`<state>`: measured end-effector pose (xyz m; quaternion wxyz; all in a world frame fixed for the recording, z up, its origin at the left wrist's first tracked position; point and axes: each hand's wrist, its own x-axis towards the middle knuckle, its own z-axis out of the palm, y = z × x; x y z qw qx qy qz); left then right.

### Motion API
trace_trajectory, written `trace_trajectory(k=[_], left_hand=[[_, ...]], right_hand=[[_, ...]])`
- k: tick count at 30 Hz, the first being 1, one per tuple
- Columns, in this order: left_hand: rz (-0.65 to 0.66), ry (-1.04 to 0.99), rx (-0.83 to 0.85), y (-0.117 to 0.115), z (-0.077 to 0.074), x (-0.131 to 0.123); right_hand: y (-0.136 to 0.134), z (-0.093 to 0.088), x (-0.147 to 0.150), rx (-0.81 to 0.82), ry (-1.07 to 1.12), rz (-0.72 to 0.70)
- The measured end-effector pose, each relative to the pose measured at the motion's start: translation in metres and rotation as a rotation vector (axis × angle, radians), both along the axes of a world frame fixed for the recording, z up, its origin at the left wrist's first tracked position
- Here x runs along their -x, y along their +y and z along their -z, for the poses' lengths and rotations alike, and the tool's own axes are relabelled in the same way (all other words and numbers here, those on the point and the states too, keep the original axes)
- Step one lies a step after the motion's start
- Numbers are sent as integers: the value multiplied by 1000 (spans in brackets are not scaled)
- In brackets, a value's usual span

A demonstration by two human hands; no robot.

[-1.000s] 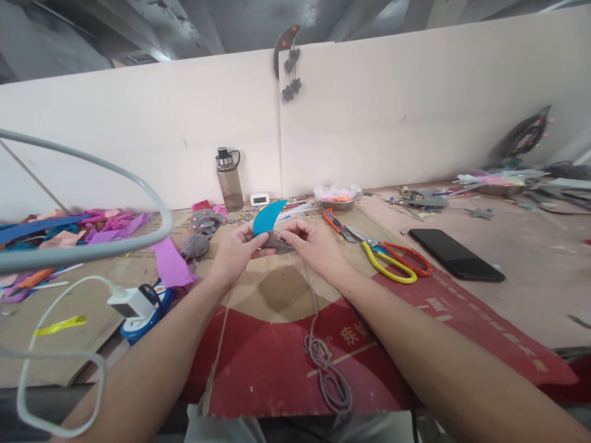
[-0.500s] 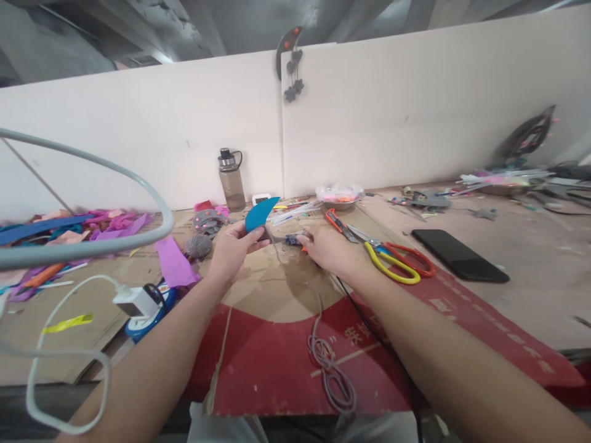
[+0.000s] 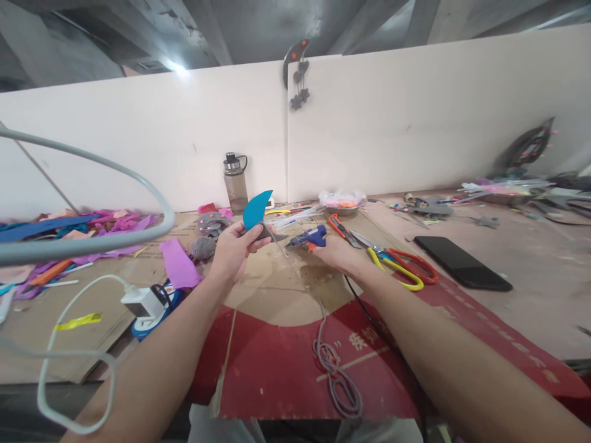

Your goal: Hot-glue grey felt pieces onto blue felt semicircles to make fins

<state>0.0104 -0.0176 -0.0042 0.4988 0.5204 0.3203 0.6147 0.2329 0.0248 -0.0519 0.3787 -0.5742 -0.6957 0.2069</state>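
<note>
My left hand (image 3: 235, 249) is closed on a curved felt piece (image 3: 257, 210), blue on its upper part with a grey part lower down by the thumb. A thin grey cord (image 3: 329, 363) hangs from near that piece and runs to a loose tangle on the red cardboard. In my right hand (image 3: 333, 251) is a blue glue gun (image 3: 307, 236) with an orange trigger. Its nozzle points left at the grey part; whether they touch I cannot tell. A black cable trails from under my right wrist.
Right of my hands lie a utility knife (image 3: 342, 230), scissors (image 3: 401, 266) and a phone (image 3: 462, 263). A bottle (image 3: 236, 184) and a bowl (image 3: 342, 202) stand at the back. Felt scraps (image 3: 92, 237), a plugged-in charger (image 3: 144, 303) and a grey tube (image 3: 92, 249) are on the left.
My right hand has turned, bringing the glue gun into clearer view. The felt piece stands more upright in my left hand, and its grey part shows more. The camera view has shifted slightly.
</note>
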Motion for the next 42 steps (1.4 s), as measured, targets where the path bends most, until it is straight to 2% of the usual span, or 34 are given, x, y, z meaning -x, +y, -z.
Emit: trace_trajectory(k=[2,4,6,9,12,17,24,42], left_hand=[[-8,-28,10,2,0,1],[-28,-67,28,4,1,3],[-43,-100,49,5,2,4],[-56,-131,55,7,3,6],[-70,-158,45,8,3,9],[-76,-185,10,10,3,10],[-54,-189,-42,8,1,8],[-82,-222,-70,6,1,6]], right_hand=[[-3,-9,0,14,107,83],[-11,-22,3,-22,302,94],[-23,-33,8,-72,495,16],[-39,-43,17,-129,688,-211],[-50,-44,25,-142,648,-328],[-58,-42,30,-175,480,-380],[-64,-47,31,-278,277,-339],[-65,-45,33,-393,182,-296]])
